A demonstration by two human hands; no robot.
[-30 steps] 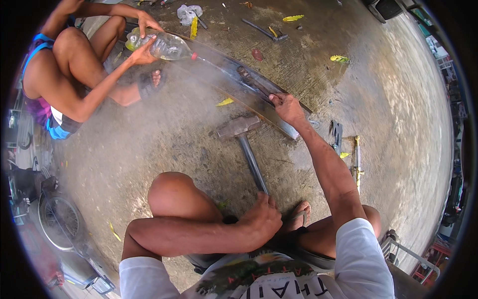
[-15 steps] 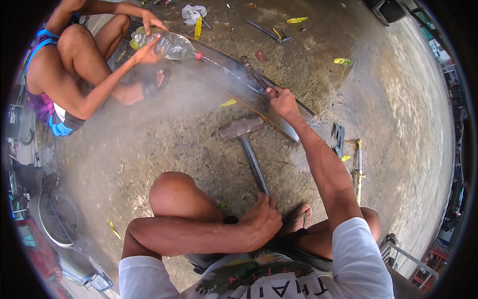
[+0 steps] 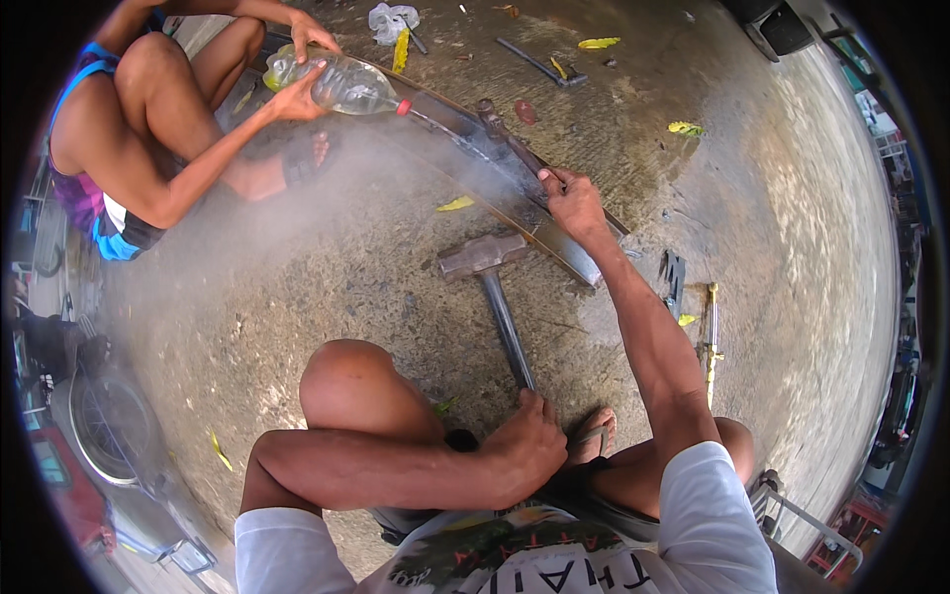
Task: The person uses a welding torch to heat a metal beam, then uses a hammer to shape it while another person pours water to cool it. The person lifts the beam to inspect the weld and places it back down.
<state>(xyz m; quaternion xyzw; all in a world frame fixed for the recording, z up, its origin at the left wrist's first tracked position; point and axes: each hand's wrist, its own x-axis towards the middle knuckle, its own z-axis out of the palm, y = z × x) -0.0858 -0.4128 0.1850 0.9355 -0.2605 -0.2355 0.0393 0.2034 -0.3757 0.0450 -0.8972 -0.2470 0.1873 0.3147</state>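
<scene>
My left hand [image 3: 529, 447] is closed round the end of the dark handle of a sledgehammer [image 3: 483, 255]; its heavy, worn head rests on the concrete ahead of me. My right hand [image 3: 574, 206] reaches forward, closed on the handle of a small rusty hammer [image 3: 522, 150]. The hammer lies over a long metal channel [image 3: 579, 263] running diagonally across the ground. Another person's hands [image 3: 302, 94] hold a clear plastic bottle [image 3: 354, 87] with a red cap at the channel's far left. A thin stream of water runs from the cap into the channel, and white steam drifts off leftward.
The other person squats at the far left, one sandalled foot near the steam. A brass cutting torch [image 3: 712, 342] and a flat dark metal piece [image 3: 674, 277] lie to my right. Beyond the channel are a dark metal rod [image 3: 539, 62], a plastic bag [image 3: 393, 22] and scattered yellow leaves.
The bottle has shifted slightly to the right, with water still streaming out. My right hand and the small hammer have also moved a little right. The sledgehammer stays in place under my left hand.
</scene>
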